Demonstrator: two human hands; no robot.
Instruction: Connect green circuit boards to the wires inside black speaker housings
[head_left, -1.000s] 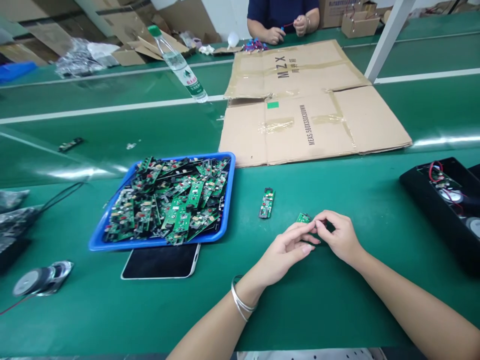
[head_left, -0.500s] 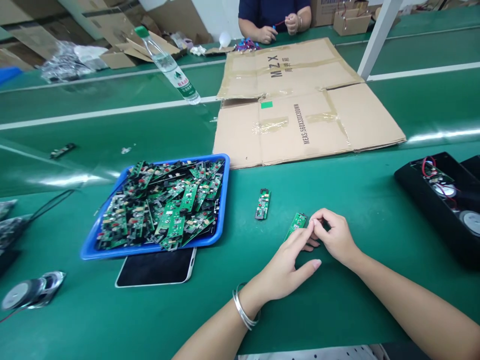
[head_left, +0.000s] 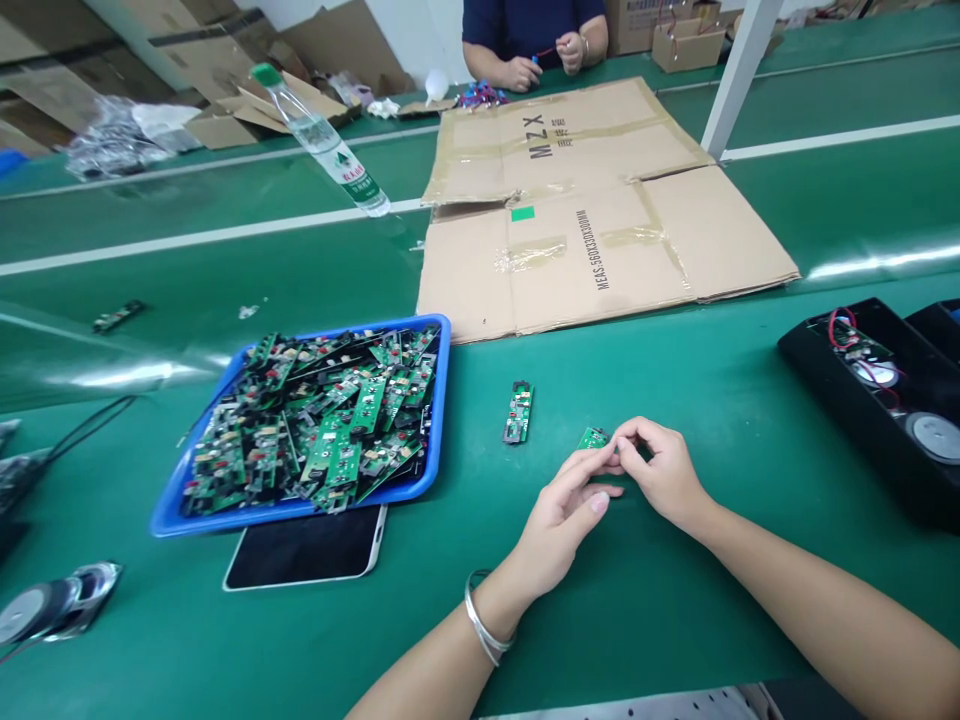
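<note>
Behind the left hand (head_left: 549, 522), its grip apart, a board (head_left: 592, 438) sits partly hidden; I cannot tell the grip of the right hand (head_left: 660, 475). An unsighted finger brush could knock the board askew.

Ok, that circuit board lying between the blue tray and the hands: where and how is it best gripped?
Probably by its long edges, mid-length, from above: the circuit board lies flat, long and narrow, both long edges exposed, with the blue tray apart on its left.

The circuit board (head_left: 592, 437) is green, the tabletop (head_left: 645, 610) deeper green, the tray (head_left: 442, 395) bright blue, the cardboard (head_left: 469, 270) tan with black lettering (head_left: 541, 150).
</note>
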